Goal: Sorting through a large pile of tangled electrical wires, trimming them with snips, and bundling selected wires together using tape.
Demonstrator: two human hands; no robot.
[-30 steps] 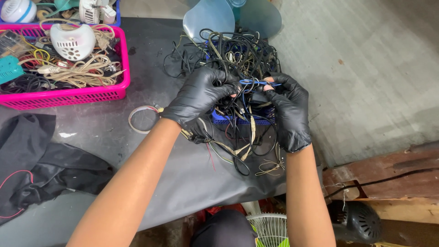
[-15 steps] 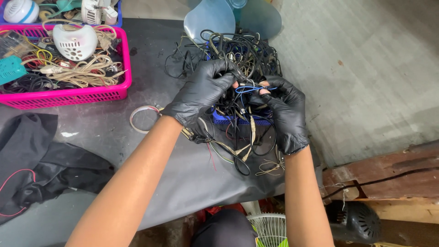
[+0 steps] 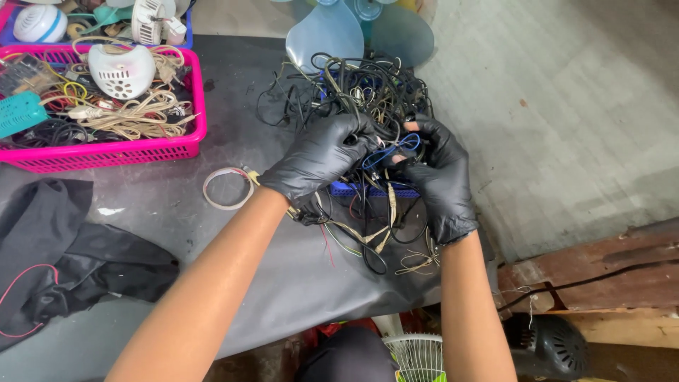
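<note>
A big tangle of black and coloured wires (image 3: 357, 95) is heaped on a blue basket (image 3: 368, 189) on the dark table top. My left hand (image 3: 318, 157), in a black glove, grips a bunch of black wires at the front of the heap. In a torn black glove, my right hand (image 3: 438, 177) pinches a thin blue wire (image 3: 396, 147) that loops between both hands. A fingertip shows through the right glove. Loose tan, red and black wire ends (image 3: 375, 240) hang down below the hands.
A pink basket (image 3: 134, 150) at the left holds cords, a white vented cover and small parts. A coil of pale wire (image 3: 228, 188) lies beside my left forearm. Dark cloth (image 3: 64, 247) lies at the lower left. Blue fan blades (image 3: 332, 35) sit behind the heap; a fan grille (image 3: 417, 357) is below.
Both hands have shifted slightly up into the wire heap, and the blue wire is now pulled out more clearly between them.
</note>
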